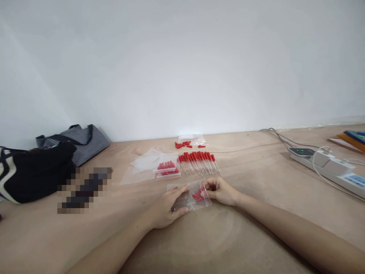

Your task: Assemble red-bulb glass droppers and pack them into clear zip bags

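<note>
A clear zip-lock bag (196, 206) lies on the table in front of me, with several red-bulbed droppers (198, 196) at its right end. My left hand (172, 207) rests on the left part of the bag, thumb and index finger spread apart. At the bag's mouth, my right hand (216, 190) is closed, its fingertips pinching at a red bulb. Whether those fingers also grip the bag's edge I cannot tell. Just beyond the bag, more droppers (199, 161) lie side by side in a row, bulbs pointing away from me and thin clear tubes toward me.
Left of the row sit filled bags (167, 167) and flat bags (145, 160). Farther back are loose red bulbs (182, 144) and a clear bag (191, 138). A power strip (353, 180) with cables stands right; a black bag (40, 171) and a striped bag (94, 140) stand left.
</note>
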Tool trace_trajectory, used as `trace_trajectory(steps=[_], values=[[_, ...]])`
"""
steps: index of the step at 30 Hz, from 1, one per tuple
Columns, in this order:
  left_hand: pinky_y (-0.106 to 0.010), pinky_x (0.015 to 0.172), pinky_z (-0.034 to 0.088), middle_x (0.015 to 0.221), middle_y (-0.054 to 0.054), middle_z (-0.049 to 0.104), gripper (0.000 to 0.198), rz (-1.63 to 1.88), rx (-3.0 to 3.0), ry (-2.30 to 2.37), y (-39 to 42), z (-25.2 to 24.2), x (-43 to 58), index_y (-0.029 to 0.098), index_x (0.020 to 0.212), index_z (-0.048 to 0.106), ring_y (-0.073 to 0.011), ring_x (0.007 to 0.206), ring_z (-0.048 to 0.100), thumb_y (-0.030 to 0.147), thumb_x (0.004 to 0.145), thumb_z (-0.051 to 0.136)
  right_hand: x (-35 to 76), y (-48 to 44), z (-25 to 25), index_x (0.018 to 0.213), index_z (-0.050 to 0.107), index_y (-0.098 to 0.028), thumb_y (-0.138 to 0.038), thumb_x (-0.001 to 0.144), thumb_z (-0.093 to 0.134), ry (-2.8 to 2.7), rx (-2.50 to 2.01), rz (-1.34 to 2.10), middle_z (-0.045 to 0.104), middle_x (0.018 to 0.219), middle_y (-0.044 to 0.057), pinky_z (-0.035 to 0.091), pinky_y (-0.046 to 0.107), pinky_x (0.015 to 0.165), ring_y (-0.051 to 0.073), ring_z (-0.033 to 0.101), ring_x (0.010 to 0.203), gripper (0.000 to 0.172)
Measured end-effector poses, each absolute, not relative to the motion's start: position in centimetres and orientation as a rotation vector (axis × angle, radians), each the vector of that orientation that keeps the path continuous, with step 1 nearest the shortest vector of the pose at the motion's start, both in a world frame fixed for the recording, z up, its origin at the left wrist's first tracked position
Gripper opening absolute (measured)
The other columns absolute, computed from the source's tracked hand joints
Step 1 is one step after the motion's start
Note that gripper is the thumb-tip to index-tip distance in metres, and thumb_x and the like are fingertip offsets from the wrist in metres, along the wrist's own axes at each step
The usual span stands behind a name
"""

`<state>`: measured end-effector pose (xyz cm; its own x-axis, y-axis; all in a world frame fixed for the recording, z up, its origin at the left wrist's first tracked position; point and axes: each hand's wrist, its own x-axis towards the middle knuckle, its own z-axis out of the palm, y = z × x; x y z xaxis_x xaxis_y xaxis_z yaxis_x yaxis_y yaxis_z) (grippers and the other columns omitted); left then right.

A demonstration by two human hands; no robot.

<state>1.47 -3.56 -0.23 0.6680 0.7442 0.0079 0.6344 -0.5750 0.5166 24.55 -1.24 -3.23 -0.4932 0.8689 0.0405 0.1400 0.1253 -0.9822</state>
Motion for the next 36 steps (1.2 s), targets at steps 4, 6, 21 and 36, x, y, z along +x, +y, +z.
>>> trace_trajectory(steps=[4,6,21,36], values=[[-0.046,0.100,0.029,0.134,-0.005,0.040,0.059,0.264,2.389,1.113,-3.5,-0.3,1.3,0.025,0.134,0.023,-0.0277,0.125,0.030,0.038,0.082,0.047,25.2,-1.1,-2.7,0.076,0.065,-0.016,-0.040,0.058,0.071,-1.889,-0.984,1.382,0.047,0.053,-0.007,0.029,0.018,0.044,0.004,0.034,0.045,0.030],[-0.046,0.101,0.029,0.134,-0.005,0.039,0.060,0.251,2.391,1.122,-3.6,-0.3,1.4,0.024,0.134,0.023,-0.0275,0.126,0.029,0.039,0.082,0.047,25.4,-1.1,-2.6,0.080,0.064,-0.015,-0.037,0.056,0.073,-1.848,-0.964,1.474,0.052,0.058,-0.006,0.031,0.018,0.045,0.004,0.036,0.045,0.034],[-0.047,0.100,0.030,0.134,-0.005,0.039,0.058,0.237,2.404,1.148,-3.6,-0.3,1.4,0.024,0.133,0.026,-0.0279,0.126,0.028,0.041,0.081,0.046,25.4,0.0,-3.3,0.075,0.060,-0.015,-0.032,0.048,0.075,-1.581,-1.086,1.539,0.055,0.054,-0.005,0.034,0.017,0.043,0.004,0.043,0.043,0.035],[-0.048,0.106,0.016,0.126,-0.005,0.049,0.040,0.340,2.484,1.081,-3.0,-0.3,1.3,0.023,0.120,0.046,-0.0213,0.121,0.038,0.037,0.082,0.047,28.8,10.8,-2.7,0.067,0.063,-0.014,-0.022,0.060,0.064,-1.220,-1.874,0.841,0.048,0.043,-0.002,0.028,0.020,0.038,0.009,0.041,0.038,0.010]])
